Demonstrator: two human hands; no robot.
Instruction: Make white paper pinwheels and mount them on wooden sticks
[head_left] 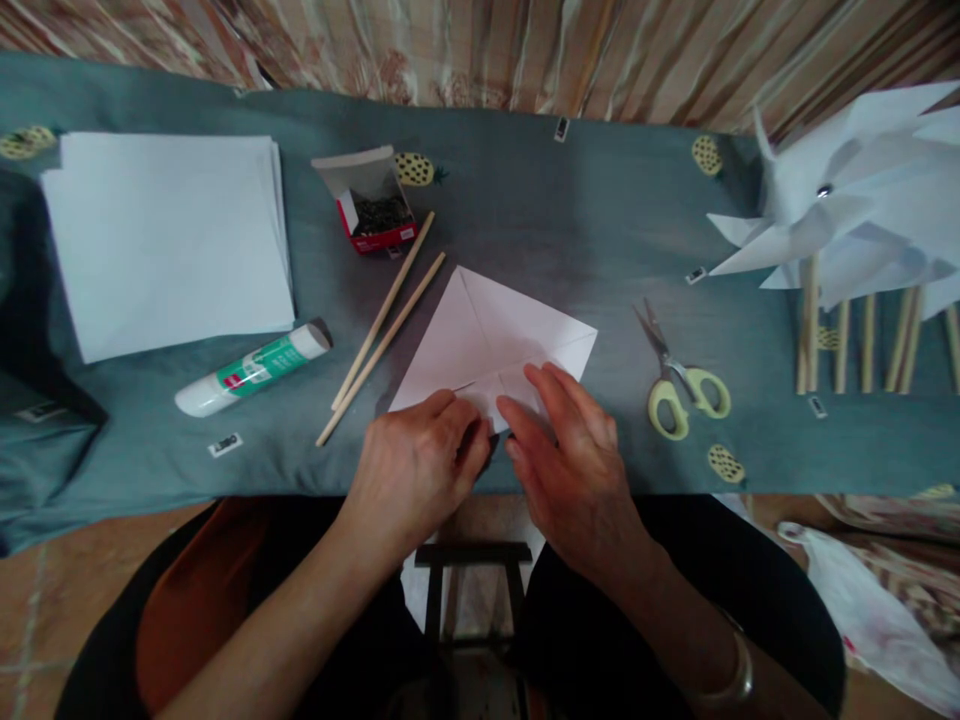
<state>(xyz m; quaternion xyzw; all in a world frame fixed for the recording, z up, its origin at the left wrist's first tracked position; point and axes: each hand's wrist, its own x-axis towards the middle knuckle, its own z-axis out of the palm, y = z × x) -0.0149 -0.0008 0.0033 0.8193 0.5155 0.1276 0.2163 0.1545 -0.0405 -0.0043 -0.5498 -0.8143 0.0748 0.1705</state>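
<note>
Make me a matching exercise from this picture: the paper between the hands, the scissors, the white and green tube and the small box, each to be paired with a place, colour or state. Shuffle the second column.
Column 1
1. Paper
2. Scissors
3. Tube
4. Small box

Column 2
A. Standing open, with a red front
B. White and green
C. Creased, with the left hand and right hand at its near side
D. Pale yellow and silver

Right pairs: 1-C, 2-D, 3-B, 4-A.

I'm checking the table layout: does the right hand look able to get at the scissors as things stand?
Probably yes: the right hand touches the paper now, but the scissors lie to that hand's right with nothing standing between them.
</note>
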